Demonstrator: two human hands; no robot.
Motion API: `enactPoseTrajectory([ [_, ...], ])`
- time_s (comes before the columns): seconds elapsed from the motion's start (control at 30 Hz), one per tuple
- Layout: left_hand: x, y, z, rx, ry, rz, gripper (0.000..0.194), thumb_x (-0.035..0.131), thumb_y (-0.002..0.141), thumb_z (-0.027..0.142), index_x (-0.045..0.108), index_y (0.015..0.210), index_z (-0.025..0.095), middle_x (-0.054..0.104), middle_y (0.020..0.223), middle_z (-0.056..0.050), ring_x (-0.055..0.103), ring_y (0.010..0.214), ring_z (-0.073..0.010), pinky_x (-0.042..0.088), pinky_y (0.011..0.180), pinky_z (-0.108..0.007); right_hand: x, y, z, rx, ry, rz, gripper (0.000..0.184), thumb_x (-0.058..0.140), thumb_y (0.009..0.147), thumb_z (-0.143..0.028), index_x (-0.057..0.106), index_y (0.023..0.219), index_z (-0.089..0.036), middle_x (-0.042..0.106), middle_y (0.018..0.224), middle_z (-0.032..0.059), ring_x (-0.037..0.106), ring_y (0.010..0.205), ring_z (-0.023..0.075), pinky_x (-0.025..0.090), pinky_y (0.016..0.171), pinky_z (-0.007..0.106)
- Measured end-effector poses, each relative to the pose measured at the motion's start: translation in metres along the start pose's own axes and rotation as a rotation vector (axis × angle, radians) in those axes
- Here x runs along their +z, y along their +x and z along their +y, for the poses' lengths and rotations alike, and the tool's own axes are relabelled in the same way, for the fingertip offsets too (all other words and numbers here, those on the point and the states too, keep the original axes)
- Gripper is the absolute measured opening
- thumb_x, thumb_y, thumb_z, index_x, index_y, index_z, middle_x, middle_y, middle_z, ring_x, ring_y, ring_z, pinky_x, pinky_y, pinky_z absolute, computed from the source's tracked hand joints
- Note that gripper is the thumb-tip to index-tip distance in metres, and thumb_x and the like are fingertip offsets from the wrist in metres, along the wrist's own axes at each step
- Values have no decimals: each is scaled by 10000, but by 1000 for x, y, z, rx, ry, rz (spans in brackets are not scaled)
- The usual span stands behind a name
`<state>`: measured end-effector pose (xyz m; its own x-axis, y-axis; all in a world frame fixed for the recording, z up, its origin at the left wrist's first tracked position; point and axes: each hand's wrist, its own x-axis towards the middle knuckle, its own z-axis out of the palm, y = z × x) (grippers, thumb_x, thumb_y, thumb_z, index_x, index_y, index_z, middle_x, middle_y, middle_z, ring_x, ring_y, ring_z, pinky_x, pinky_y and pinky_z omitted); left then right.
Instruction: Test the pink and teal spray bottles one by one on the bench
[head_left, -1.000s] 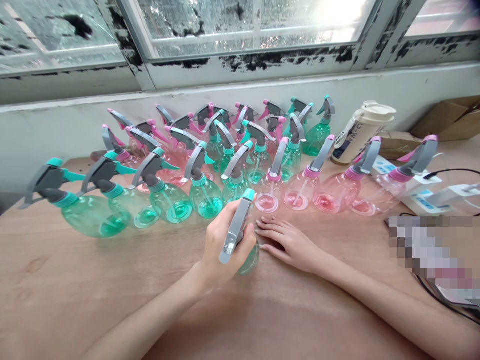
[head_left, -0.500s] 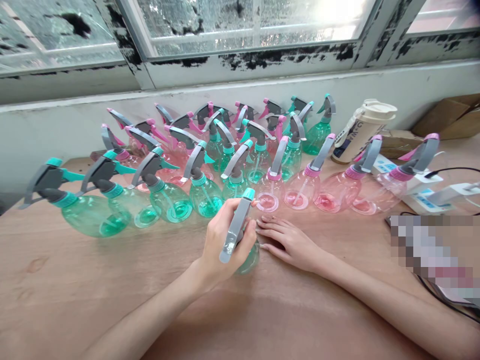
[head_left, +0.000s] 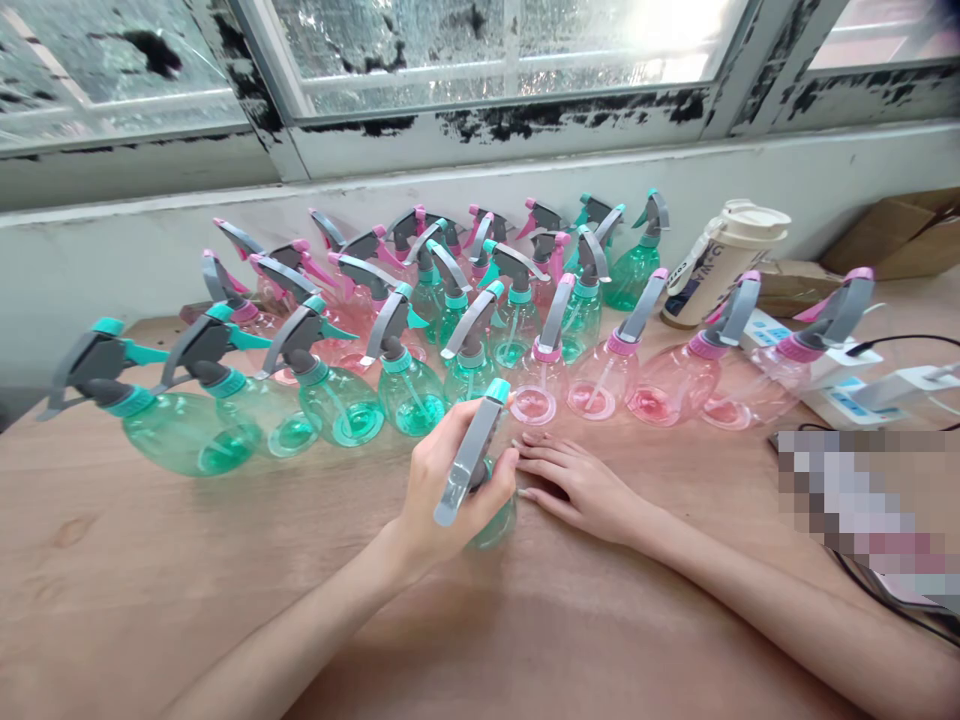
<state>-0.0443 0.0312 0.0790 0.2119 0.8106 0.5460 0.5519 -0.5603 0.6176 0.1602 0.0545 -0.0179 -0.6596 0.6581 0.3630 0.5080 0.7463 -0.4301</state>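
Observation:
My left hand is wrapped round the neck of a green spray bottle with a grey trigger and a teal nozzle tip, standing on the wooden table. My right hand lies flat on the table right beside that bottle, fingers stretched out, holding nothing. Just beyond both hands stands a front row of spray bottles, green ones on the left and pink ones on the right.
More green and pink spray bottles crowd the back of the table up to the wall under the window. A cream lidded cup, cardboard boxes, white power strips and black cables lie at the right.
My left hand has tipped the held bottle very slightly toward me and left. My right hand has not moved.

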Motion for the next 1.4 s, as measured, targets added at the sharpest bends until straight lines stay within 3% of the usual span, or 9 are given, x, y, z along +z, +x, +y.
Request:
enactPoseTrajectory([
  [0.27, 2, -4, -1, -74, -71, 40, 385, 626, 805, 251, 463, 1153, 229, 678, 896, -5, 528, 525, -90, 524, 705, -297, 0, 0, -1, -7, 7, 21, 342, 543, 955, -286, 600, 1287, -224, 629, 1351, 113, 518, 1327, 277, 441, 1090, 523],
  [0.47, 4, -8, 2, -150, -46, 53, 349, 631, 812, 240, 511, 1139, 232, 651, 1014, -32, 582, 629, -104, 527, 752, -322, 2, -1, 1, 3, -1, -5, 343, 534, 964, -310, 588, 1291, -219, 621, 1364, 103, 499, 1343, 282, 421, 1106, 535],
  [0.63, 7, -24, 3, -276, -95, 29, 186, 620, 865, 268, 598, 1042, 212, 666, 862, -17, 618, 719, -142, 529, 705, -294, 4, -2, 2, -5, -20, -1, 356, 536, 962, -312, 586, 1298, -206, 607, 1379, 117, 515, 1328, 287, 434, 1092, 549],
  [0.73, -3, -34, 1, -302, -132, 11, 126, 618, 875, 278, 648, 971, 202, 707, 876, -29, 659, 775, -162, 550, 746, -309, 5, -4, 3, -19, -31, -4, 362, 533, 964, -317, 580, 1310, -222, 605, 1383, 111, 512, 1331, 287, 439, 1090, 545],
  [0.9, -50, -55, -14, -413, -90, 60, 145, 638, 858, 328, 671, 908, 196, 750, 932, -51, 710, 841, -203, 572, 750, -324, 7, -6, 5, -9, -52, -14, 348, 518, 972, -336, 598, 1290, -218, 598, 1392, 107, 524, 1320, 289, 460, 1076, 539],
  [1.03, -107, -81, -24, -556, -17, 234, 219, 647, 829, 418, 650, 873, 203, 753, 1046, -65, 702, 1025, -250, 563, 880, -354, 9, -9, 7, -5, -48, -16, 358, 511, 971, -364, 607, 1291, -233, 602, 1389, 96, 529, 1315, 292, 465, 1074, 530],
  [1.2, -185, -118, -43, -749, 346, 424, 300, 673, 734, 520, 652, 814, 231, 704, 1200, -42, 654, 1124, -298, 515, 973, -392, 12, -13, 12, 27, -50, -28, 371, 497, 969, -394, 608, 1297, -260, 594, 1401, 69, 521, 1323, 292, 454, 1089, 520],
  [1.33, -239, -141, -72, -847, 528, 552, 287, 697, 713, 502, 691, 838, 243, 750, 992, -39, 670, 1051, -337, 473, 1004, -490, 16, -18, 18, 40, -61, -43, 390, 492, 966, -412, 591, 1317, -271, 594, 1402, 57, 523, 1320, 299, 459, 1083, 532],
  [1.4, -257, -147, -90, -798, 542, 655, 263, 718, 710, 460, 704, 840, 232, 752, 928, -38, 686, 1012, -337, 474, 1003, -496, 18, -22, 21, 43, -64, -39, 403, 497, 959, -427, 590, 1319, -270, 596, 1400, 57, 528, 1315, 307, 463, 1078, 537],
])
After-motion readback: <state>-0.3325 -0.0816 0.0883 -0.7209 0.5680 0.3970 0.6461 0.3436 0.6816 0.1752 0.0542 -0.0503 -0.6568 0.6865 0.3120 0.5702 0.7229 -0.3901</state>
